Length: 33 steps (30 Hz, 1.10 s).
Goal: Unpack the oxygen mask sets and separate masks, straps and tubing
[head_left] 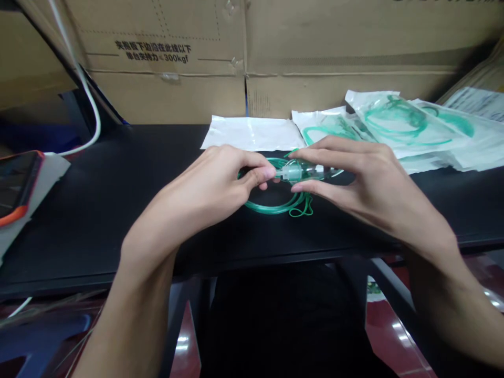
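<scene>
My left hand (pixel 218 181) and my right hand (pixel 354 178) meet over the middle of the black table (pixel 118 210). Between them is a clear plastic connector piece (pixel 292 171) joined to a coil of green tubing (pixel 275 206) that lies on the table. My left fingertips pinch the tube end at the connector's left side. My right thumb and fingers grip the clear piece from the right and hide most of it. An empty white pouch (pixel 252 134) lies flat just beyond my hands.
A pile of sealed bags with green tubing (pixel 409 131) lies at the back right. Cardboard boxes (pixel 244 58) form a wall behind the table. A phone in an orange case (pixel 16 184) rests at the left edge, with a white cable (pixel 92 110) beside it.
</scene>
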Motion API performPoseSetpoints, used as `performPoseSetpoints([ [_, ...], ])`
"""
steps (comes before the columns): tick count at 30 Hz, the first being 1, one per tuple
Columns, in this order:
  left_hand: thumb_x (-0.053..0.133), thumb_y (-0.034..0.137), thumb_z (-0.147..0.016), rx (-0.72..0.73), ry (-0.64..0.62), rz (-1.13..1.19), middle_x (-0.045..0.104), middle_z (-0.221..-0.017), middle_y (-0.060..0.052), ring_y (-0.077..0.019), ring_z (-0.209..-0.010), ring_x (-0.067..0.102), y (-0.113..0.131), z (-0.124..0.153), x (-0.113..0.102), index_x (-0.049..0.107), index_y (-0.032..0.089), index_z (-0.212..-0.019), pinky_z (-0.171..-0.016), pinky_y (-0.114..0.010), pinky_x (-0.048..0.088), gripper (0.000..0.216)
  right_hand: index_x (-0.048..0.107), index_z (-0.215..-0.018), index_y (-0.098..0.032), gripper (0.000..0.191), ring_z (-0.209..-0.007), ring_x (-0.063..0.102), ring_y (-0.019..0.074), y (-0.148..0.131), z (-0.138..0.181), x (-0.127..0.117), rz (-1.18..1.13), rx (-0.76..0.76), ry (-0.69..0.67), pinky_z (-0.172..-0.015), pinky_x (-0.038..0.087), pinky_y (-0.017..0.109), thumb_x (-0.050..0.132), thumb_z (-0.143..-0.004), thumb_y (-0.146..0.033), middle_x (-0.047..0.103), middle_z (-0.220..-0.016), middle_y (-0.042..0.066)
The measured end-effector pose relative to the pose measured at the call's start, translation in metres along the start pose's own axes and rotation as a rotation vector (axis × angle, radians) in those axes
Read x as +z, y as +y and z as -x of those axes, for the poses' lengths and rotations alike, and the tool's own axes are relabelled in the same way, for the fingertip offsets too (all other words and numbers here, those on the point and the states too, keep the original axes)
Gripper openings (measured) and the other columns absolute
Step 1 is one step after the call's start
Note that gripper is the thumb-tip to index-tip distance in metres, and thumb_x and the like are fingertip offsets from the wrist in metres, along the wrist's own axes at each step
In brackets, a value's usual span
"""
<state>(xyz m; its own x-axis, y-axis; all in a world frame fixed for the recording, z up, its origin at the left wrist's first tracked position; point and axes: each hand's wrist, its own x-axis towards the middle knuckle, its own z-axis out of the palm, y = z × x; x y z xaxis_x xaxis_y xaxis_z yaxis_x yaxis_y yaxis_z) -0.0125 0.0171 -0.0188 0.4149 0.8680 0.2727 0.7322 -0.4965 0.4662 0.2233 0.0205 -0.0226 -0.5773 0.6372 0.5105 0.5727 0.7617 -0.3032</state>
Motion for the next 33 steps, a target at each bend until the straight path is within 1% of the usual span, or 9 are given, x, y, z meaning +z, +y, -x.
performPoseSetpoints([
  [4,0.056,0.033,-0.097,-0.005,0.037,-0.006,0.075,-0.085,0.002,-0.0196,-0.079,0.066,0.002,0.000,0.001,0.076,0.026,-0.092,-0.075,-0.029,0.047,0.021,0.072,-0.122,-0.022,0.036,-0.101,0.067,0.0285,0.001,0.000,0.001,0.016,-0.002,0.024,-0.087,0.050,0.038,0.070,-0.090,-0.038,0.072,-0.115,0.008],
  [8,0.057,0.028,-0.096,0.000,0.083,-0.038,0.076,-0.087,0.003,-0.0198,-0.082,0.068,0.005,-0.001,0.002,0.075,0.026,-0.090,-0.078,-0.030,0.047,0.020,0.072,-0.121,-0.022,0.033,-0.097,0.069,0.0270,0.001,0.000,0.001,0.000,0.012,0.028,-0.085,0.050,0.036,0.068,-0.092,-0.037,0.074,-0.113,0.007],
  [12,0.055,0.027,-0.095,0.002,0.092,-0.067,0.077,-0.090,0.001,-0.0214,-0.084,0.067,0.007,-0.001,0.001,0.075,0.024,-0.090,-0.082,-0.032,0.045,0.020,0.076,-0.111,-0.022,0.027,-0.093,0.070,0.0268,-0.003,-0.002,0.002,-0.034,0.050,0.023,-0.081,0.050,0.036,0.070,-0.090,-0.039,0.076,-0.108,0.006],
  [16,0.056,0.029,-0.095,0.009,0.111,-0.087,0.077,-0.089,0.001,-0.0220,-0.083,0.067,0.007,-0.001,0.000,0.075,0.025,-0.091,-0.076,-0.031,0.045,0.020,0.078,-0.104,-0.023,0.019,-0.093,0.070,0.0260,-0.005,-0.003,0.002,-0.092,0.141,-0.017,-0.078,0.050,0.033,0.069,-0.091,-0.033,0.078,-0.105,0.003],
  [21,0.057,0.032,-0.097,0.024,0.118,-0.075,0.077,-0.093,0.001,-0.0213,-0.085,0.068,0.010,0.000,0.002,0.076,0.026,-0.095,-0.079,-0.031,0.046,0.021,0.078,-0.106,-0.023,0.024,-0.074,0.066,0.0215,-0.001,-0.005,-0.001,-0.199,0.283,-0.123,-0.061,0.045,0.028,0.068,-0.090,-0.038,0.078,-0.092,0.001],
  [25,0.057,0.034,-0.098,0.068,0.119,-0.068,0.077,-0.106,0.002,-0.0211,-0.096,0.068,0.012,0.002,0.000,0.074,0.028,-0.107,-0.085,-0.031,0.047,0.020,0.077,-0.105,-0.027,0.022,-0.075,0.065,0.0195,0.002,-0.007,-0.002,-0.347,0.384,-0.164,-0.065,0.045,0.028,0.068,-0.090,-0.040,0.077,-0.092,-0.001],
  [27,0.060,0.032,-0.098,0.061,0.122,-0.069,0.076,-0.109,0.001,-0.0214,-0.100,0.068,0.013,0.003,-0.001,0.073,0.028,-0.111,-0.088,-0.032,0.047,0.019,0.077,-0.097,-0.025,0.021,-0.074,0.063,0.0183,0.002,-0.007,-0.001,-0.387,0.448,-0.162,-0.064,0.043,0.027,0.068,-0.089,-0.042,0.075,-0.087,-0.002],
  [29,0.061,0.032,-0.097,0.036,0.136,-0.055,0.076,-0.108,0.002,-0.0209,-0.099,0.068,0.012,0.003,-0.002,0.072,0.028,-0.109,-0.088,-0.032,0.047,0.017,0.075,-0.086,-0.022,0.025,-0.069,0.057,0.0162,0.001,-0.007,-0.002,-0.404,0.499,-0.170,-0.060,0.039,0.027,0.068,-0.088,-0.046,0.069,-0.077,-0.002],
  [33,0.058,0.028,-0.099,0.053,0.150,-0.023,0.074,-0.104,0.002,-0.0205,-0.097,0.067,0.013,0.003,-0.003,0.069,0.029,-0.103,-0.085,-0.034,0.048,0.012,0.072,-0.080,-0.020,0.035,-0.062,0.044,0.0142,-0.001,-0.006,-0.004,-0.475,0.505,-0.240,-0.055,0.031,0.027,0.065,-0.088,-0.053,0.056,-0.069,-0.003],
])
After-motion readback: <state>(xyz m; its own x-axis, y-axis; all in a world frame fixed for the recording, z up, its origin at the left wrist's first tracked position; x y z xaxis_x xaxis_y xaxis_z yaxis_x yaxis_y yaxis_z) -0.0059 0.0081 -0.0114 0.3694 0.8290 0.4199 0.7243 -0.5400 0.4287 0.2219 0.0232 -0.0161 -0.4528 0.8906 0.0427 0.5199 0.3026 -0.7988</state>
